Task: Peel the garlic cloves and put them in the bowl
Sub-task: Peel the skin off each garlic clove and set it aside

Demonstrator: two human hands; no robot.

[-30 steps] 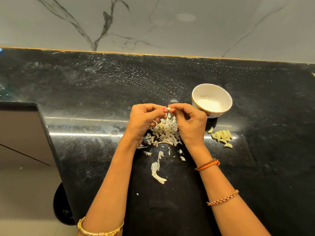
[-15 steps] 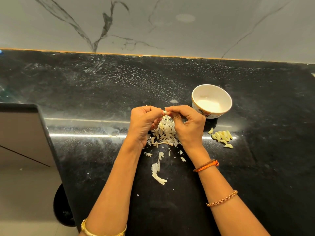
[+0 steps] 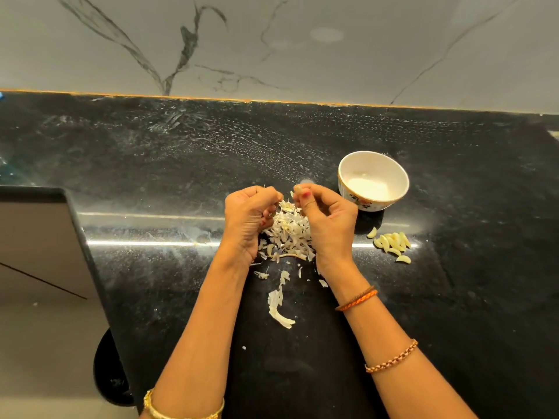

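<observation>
Both my hands hover over a heap of garlic skins (image 3: pixel 289 234) on the black counter (image 3: pixel 181 164). My left hand (image 3: pixel 249 219) is curled into a loose fist around a garlic clove that is mostly hidden; a wisp of skin sticks out at its top. A small gap to the right, my right hand (image 3: pixel 328 220) pinches a small bit of garlic skin between thumb and forefinger. The white bowl (image 3: pixel 342 176) with a floral pattern stands just right of my right hand. Several peeled cloves (image 3: pixel 391 241) lie on the counter in front of the bowl.
A longer strip of skin (image 3: pixel 278 306) and small flakes lie between my forearms. The counter ends at a marble wall (image 3: pixel 302 49) behind and drops off at its left edge (image 3: pixel 90 267), where a grey surface (image 3: pixel 33 237) and floor show.
My hands, joined on the clove before, have pulled a little apart, the left moving left and the right moving right. Bowl and peeled cloves have not moved.
</observation>
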